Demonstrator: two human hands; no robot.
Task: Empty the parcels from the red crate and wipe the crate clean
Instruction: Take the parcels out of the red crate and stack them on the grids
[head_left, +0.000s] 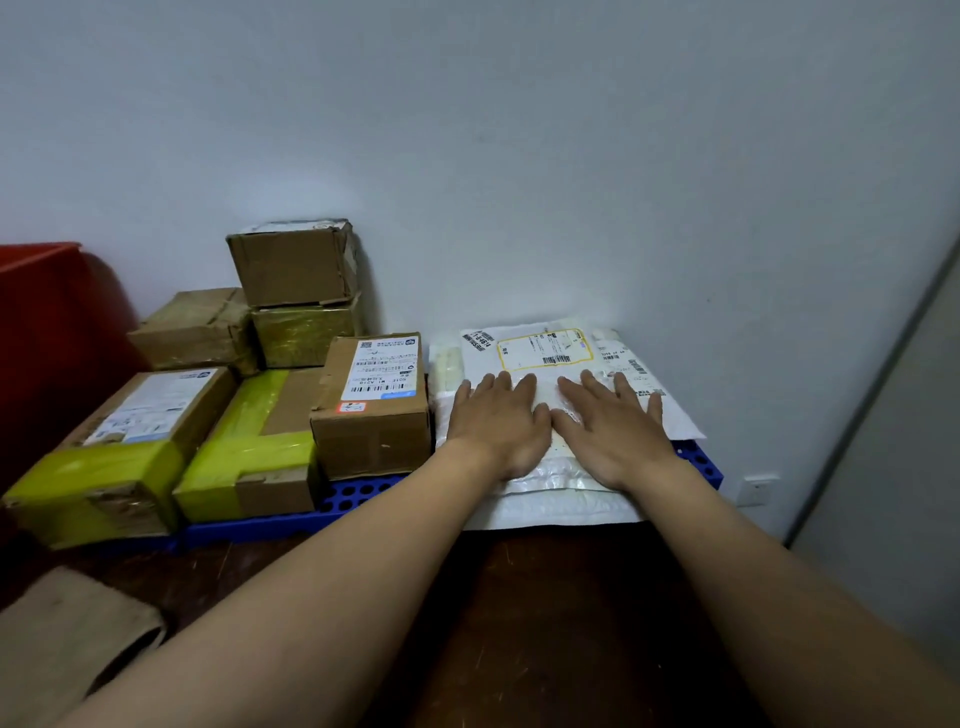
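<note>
A stack of white padded mailer parcels (540, 353) lies on the right part of a blue perforated pallet (358, 493) against the wall. My left hand (498, 421) and my right hand (613, 426) press flat on top of the stack, side by side, fingers straight and spread. Several cardboard box parcels (371, 405), some wrapped in yellow-green tape, are piled on the pallet's left part. The red crate (47, 332) stands at the far left edge, only partly in view; its inside is hidden.
A white wall rises right behind the pallet. A dark brown floor (561, 597) lies in front of it. A brown cardboard piece (67, 634) lies at the lower left. A wall socket (759, 489) and a grey door edge are at the right.
</note>
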